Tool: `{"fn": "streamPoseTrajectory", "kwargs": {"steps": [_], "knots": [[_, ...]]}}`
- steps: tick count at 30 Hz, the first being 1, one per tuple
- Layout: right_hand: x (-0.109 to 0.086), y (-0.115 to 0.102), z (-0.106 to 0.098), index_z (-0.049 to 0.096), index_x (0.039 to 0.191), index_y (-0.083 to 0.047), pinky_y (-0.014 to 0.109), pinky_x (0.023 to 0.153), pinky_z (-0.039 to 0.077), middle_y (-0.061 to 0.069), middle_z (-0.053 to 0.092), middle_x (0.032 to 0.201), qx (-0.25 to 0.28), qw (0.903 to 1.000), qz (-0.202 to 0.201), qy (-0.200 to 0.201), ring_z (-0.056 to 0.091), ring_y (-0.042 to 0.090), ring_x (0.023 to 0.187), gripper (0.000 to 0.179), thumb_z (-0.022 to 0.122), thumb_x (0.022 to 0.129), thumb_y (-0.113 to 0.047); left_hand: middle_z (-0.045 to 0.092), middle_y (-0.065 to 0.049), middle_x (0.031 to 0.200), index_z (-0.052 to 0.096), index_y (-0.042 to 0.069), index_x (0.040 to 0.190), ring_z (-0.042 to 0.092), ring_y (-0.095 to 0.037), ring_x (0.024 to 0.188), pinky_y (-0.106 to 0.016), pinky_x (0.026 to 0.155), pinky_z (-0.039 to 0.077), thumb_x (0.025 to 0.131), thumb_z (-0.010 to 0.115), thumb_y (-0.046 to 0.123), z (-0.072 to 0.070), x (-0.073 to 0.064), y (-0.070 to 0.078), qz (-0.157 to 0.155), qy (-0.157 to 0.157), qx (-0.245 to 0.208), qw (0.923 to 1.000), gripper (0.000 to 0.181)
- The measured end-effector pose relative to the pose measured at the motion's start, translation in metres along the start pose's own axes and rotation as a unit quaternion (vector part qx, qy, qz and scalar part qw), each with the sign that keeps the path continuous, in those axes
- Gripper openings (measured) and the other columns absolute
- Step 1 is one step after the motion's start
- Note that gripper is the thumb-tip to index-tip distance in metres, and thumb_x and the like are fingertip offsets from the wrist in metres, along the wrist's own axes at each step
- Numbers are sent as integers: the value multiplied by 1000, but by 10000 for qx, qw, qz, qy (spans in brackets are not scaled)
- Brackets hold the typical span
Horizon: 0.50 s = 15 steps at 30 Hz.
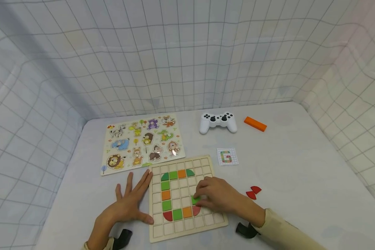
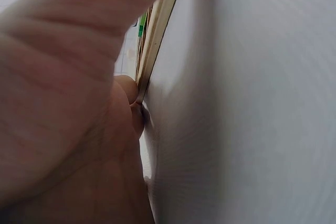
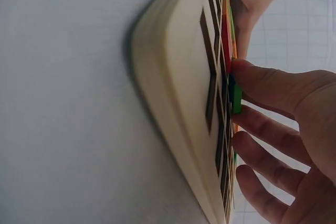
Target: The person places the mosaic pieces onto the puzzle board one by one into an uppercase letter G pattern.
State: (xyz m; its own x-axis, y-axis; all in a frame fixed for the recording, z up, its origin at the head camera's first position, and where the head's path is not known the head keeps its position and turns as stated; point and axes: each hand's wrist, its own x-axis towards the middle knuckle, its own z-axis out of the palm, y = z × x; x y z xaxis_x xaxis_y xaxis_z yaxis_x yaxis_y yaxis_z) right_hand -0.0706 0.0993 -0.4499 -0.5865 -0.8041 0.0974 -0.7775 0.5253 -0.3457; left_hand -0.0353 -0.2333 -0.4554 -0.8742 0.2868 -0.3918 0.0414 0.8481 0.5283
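On the wooden grid board, green, orange and red tiles form an outline with quarter-round corners. My right hand pinches a green square tile between thumb and index finger, just above the red quarter-round tile at the lower right. In the right wrist view that green tile stands slightly proud of the grid. Spread fingers of my left hand lie along the board's left edge, thumb and fingertips touching it. A pattern card beyond the board shows a similar coloured figure.
Two loose red quarter-round tiles lie right of the board, beside my right forearm. Behind stand an animal puzzle, a white game controller and an orange block. Checked cloth walls enclose the table.
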Motion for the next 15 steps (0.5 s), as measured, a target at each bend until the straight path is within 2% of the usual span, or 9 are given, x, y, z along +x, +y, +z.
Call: {"fn": "streamPoseTrajectory", "kwargs": {"steps": [10, 15], "knots": [[0, 0, -2, 78, 103, -23, 24, 83, 51, -11, 69, 101, 131, 9996, -235, -73, 60, 7, 93, 14, 73, 92, -31, -9, -5, 170, 0, 27, 163, -31, -52, 144, -79, 100, -23, 49, 90, 63, 0, 0, -1, 47, 36, 11, 10000, 150], [1, 0, 0, 77, 103, -23, 23, 84, 51, -10, 68, 101, 190, 9997, -130, -115, 59, 7, 92, 13, 73, 92, -30, -8, -5, 170, 0, 27, 163, -31, -52, 144, -79, 100, -24, 49, 90, 64, 1, 1, -3, 92, 62, -56, 9999, 150]]}}
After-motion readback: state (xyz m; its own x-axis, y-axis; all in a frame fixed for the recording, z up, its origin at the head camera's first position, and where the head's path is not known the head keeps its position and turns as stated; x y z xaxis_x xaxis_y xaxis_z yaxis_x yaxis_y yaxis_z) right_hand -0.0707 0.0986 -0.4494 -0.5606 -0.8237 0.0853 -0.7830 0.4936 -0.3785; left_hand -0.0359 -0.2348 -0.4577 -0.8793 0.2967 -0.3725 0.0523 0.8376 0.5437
